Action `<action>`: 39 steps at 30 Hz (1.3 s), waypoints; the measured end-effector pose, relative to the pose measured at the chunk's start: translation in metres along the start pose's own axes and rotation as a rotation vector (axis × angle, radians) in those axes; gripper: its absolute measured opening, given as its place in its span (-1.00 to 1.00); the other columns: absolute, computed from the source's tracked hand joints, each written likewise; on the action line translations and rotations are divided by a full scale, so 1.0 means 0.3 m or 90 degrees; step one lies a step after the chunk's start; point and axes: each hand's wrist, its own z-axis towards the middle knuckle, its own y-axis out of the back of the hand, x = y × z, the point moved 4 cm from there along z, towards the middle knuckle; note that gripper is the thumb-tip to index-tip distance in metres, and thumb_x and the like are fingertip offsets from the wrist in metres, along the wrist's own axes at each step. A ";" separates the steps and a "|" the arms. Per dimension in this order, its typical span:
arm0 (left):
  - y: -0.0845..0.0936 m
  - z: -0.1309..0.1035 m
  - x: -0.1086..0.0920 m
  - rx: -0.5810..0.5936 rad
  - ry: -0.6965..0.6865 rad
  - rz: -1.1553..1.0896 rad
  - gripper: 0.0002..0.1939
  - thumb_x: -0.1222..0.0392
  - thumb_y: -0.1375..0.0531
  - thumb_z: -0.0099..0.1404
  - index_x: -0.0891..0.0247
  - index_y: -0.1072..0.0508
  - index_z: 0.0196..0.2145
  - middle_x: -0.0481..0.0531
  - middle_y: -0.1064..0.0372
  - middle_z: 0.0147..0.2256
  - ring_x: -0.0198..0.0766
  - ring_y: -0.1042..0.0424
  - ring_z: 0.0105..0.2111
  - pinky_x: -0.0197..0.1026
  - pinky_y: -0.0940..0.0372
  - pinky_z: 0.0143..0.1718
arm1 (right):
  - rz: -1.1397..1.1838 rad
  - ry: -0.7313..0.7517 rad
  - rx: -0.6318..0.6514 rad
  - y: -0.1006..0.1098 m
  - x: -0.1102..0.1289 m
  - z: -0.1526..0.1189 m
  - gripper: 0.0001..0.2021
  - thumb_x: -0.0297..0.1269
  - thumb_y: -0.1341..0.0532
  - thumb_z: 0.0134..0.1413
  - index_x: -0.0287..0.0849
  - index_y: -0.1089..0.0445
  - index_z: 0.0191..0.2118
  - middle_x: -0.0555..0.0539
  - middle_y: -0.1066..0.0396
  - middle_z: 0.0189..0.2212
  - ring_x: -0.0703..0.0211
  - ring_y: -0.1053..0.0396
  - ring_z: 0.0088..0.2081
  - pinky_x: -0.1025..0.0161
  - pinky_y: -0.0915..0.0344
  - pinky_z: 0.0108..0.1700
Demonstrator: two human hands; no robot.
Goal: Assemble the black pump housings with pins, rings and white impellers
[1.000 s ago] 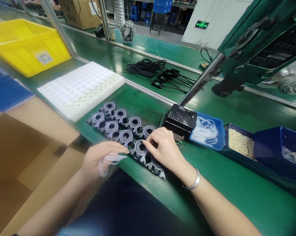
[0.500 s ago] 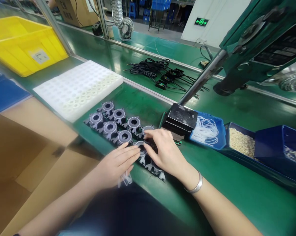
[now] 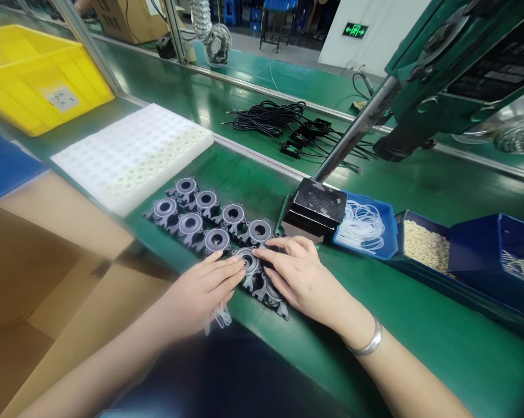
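Two rows of dark metal housings (image 3: 217, 239), each with a round recess, lie on the green bench in front of me. My left hand (image 3: 213, 284) has translucent white rings (image 3: 221, 317) hanging from under its curled lower fingers, while its upper fingertips press on the rim of a near-row housing (image 3: 246, 262). From the other side, my right hand (image 3: 299, 273) reaches to that same housing, its fingers stretched out and apart over the rim. The last near-row housing is partly hidden beneath my right hand. Whether a ring sits in the touched groove cannot be made out.
A black block (image 3: 318, 203) under a green press (image 3: 444, 75) stands behind my right hand. Right of it are a blue tray of white rings (image 3: 361, 226) and bins of small parts (image 3: 425, 247). Left are a white foam tray (image 3: 131, 157), yellow crate (image 3: 44, 87) and cardboard box (image 3: 70, 302).
My right hand has shifted slightly right and flattened, uncovering the end housing of the far row. My left hand stays at the same housing. The view has moved slightly.
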 end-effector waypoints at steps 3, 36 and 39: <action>-0.001 0.000 -0.004 0.007 0.003 0.009 -0.62 0.43 -0.08 0.39 0.44 -0.35 0.14 0.22 -0.40 0.11 -0.07 -0.33 0.18 0.18 -0.24 0.24 | 0.019 -0.005 -0.006 0.007 0.013 -0.037 -0.67 -0.41 -0.10 0.33 -0.24 -0.29 0.17 -0.21 -0.47 -0.04 0.00 -0.27 0.10 -0.05 -0.12 0.15; 0.022 0.111 -0.063 -0.052 0.132 -0.164 -0.79 0.26 -0.01 0.47 0.31 -0.45 -0.17 0.06 -0.50 -0.31 -0.25 -0.49 -0.35 -0.23 -0.36 -0.33 | 0.370 -0.155 -0.183 0.080 0.040 -0.084 -0.89 -0.36 -0.23 0.25 -0.15 -0.37 -0.35 -0.07 -0.36 -0.23 0.18 -0.34 -0.14 0.18 -0.27 -0.07; 0.042 0.097 -0.041 -0.107 0.163 -0.120 -0.76 0.32 -0.02 0.44 0.32 -0.44 -0.05 0.11 -0.52 -0.24 -0.21 -0.51 -0.27 -0.18 -0.40 -0.22 | 0.279 -0.201 -0.175 0.057 -0.001 -0.114 -0.85 -0.36 -0.21 0.25 -0.15 -0.34 -0.38 -0.08 -0.35 -0.22 0.12 -0.32 -0.12 0.10 -0.23 -0.04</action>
